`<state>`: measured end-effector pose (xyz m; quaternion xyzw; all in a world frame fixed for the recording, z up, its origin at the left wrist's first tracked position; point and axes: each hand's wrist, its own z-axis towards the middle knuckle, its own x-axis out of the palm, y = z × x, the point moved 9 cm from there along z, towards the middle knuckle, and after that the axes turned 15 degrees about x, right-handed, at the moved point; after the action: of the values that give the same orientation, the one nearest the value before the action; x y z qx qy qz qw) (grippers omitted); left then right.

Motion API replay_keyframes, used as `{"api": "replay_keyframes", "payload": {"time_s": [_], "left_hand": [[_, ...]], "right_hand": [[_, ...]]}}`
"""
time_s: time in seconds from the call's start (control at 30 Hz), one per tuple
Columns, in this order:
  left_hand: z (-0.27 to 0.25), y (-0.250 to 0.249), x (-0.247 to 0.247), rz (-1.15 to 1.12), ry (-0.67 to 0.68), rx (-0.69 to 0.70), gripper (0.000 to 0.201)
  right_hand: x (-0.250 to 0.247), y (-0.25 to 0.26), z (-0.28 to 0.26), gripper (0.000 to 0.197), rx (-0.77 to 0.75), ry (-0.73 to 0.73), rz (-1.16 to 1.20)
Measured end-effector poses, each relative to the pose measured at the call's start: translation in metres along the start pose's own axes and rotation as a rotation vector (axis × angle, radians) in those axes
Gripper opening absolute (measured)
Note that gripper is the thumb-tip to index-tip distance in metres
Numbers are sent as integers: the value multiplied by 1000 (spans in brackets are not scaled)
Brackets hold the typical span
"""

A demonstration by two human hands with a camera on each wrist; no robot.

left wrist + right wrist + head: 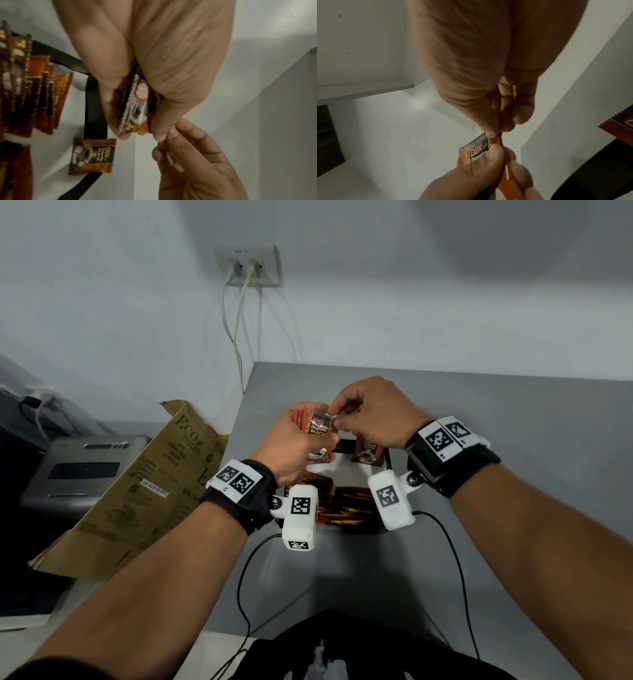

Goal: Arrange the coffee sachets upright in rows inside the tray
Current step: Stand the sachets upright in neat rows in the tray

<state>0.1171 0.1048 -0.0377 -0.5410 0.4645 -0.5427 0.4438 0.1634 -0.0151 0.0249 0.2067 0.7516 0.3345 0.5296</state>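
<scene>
My left hand grips a small stack of brown-orange coffee sachets above the far end of the black-rimmed tray. My right hand pinches the top edge of the front sachet in that stack; the right wrist view shows the sachet between thumb and fingers. One sachet stands upright against the tray's far wall, also seen as the upright sachet in the left wrist view. Several loose sachets lie in the tray's near part, partly hidden by the wrist cameras.
The tray sits on a grey table against a white wall. A cardboard box leans at the table's left edge beside a grey device. Black cables run along the table toward me.
</scene>
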Motion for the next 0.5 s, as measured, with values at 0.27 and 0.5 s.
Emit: {"api": "replay_keyframes", "payload": {"time_s": [0.27, 0.5], "left_hand": [[1, 5, -4, -5, -33, -10, 47], [2, 4, -14, -11, -96, -22, 27]], "right_hand": [[8, -2, 9, 13, 17, -14, -7], [-3, 3, 12, 13, 1, -48, -138]]}}
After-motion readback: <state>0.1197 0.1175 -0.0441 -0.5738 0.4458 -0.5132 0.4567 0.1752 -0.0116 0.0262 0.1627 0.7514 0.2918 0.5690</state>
